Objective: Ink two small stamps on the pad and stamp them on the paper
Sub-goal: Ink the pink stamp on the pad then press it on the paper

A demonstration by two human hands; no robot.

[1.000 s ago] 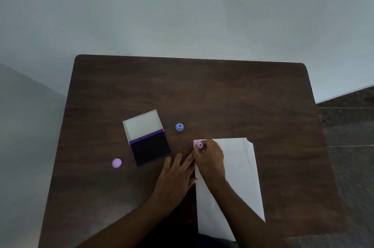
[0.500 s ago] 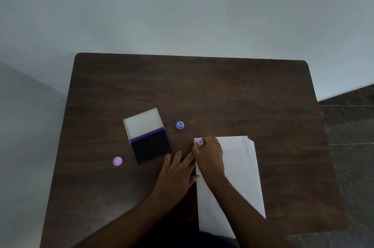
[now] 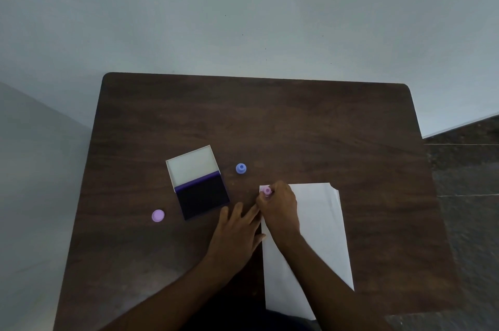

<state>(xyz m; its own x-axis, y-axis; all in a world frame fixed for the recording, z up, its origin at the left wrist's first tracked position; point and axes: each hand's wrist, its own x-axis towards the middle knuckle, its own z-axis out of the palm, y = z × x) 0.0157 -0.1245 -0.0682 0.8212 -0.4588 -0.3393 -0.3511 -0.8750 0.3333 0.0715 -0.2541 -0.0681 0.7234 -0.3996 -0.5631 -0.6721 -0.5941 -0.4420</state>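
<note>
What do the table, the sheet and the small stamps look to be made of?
Table: dark wood or wood-look laminate, matte, with visible grain. Sheet: thin white paper, with a bent corner. Blue stamp and pink stamp: probably moulded plastic, smooth and evenly coloured; too small to be sure.

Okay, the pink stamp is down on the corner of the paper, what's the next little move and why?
Probably lift the pink stamp straight up off the paper. The right hand pinches it on the sheet's far left corner, and the left hand lies flat at the paper's edge, steadying it. The blue stamp stands untouched beside the open ink pad.
</note>
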